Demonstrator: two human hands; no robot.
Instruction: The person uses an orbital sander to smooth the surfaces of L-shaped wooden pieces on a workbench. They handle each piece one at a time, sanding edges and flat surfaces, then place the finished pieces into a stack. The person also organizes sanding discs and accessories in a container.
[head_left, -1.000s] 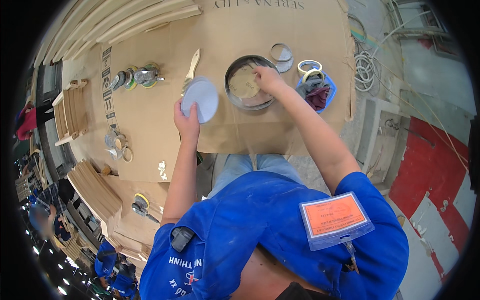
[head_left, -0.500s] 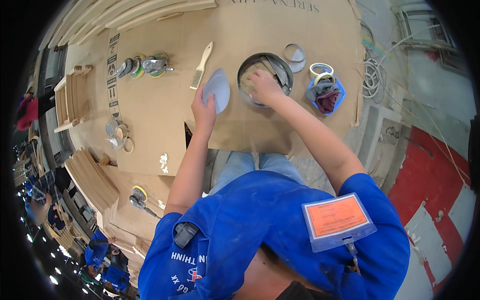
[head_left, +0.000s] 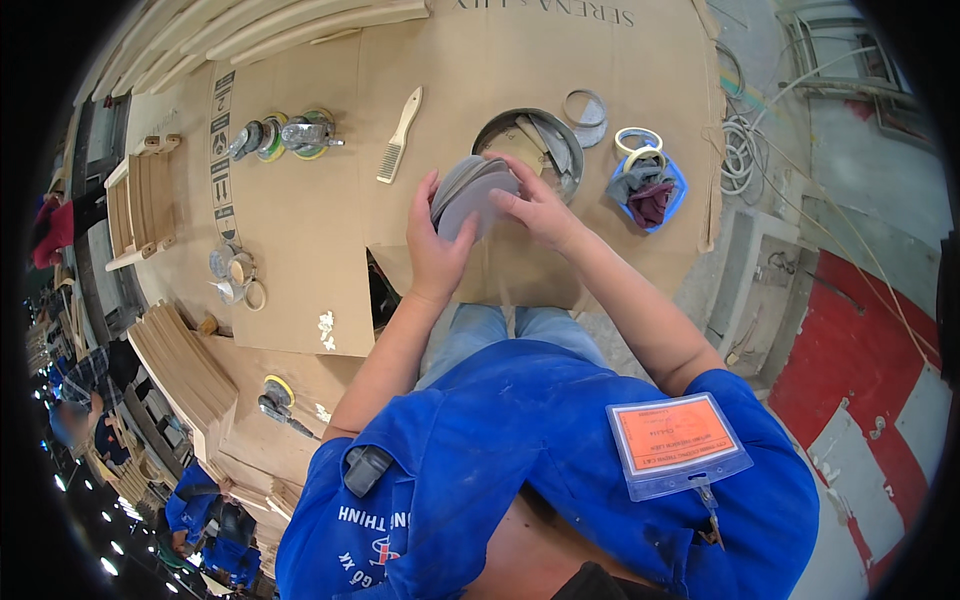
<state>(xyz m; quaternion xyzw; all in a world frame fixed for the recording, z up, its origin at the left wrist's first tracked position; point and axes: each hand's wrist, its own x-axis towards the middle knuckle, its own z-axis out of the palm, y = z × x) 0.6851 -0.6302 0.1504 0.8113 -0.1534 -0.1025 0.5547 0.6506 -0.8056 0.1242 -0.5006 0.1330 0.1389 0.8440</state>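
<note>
The left hand (head_left: pixel 440 250) and right hand (head_left: pixel 541 212), both partly closed, grip a fanned stack of grey discs (head_left: pixel 474 206) above the worktop (head_left: pixel 320 215), near the round tin (head_left: pixel 528 112). A brush (head_left: pixel 402 132) lies to the left.

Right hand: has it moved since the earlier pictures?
Yes: judged against the round container, the right hand has moved from its inside toward the person's body.

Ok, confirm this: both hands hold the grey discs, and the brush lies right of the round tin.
Wrong side: in the head view, the brush lies left of the round tin. The left hand and right hand do hold the grey discs.
</note>
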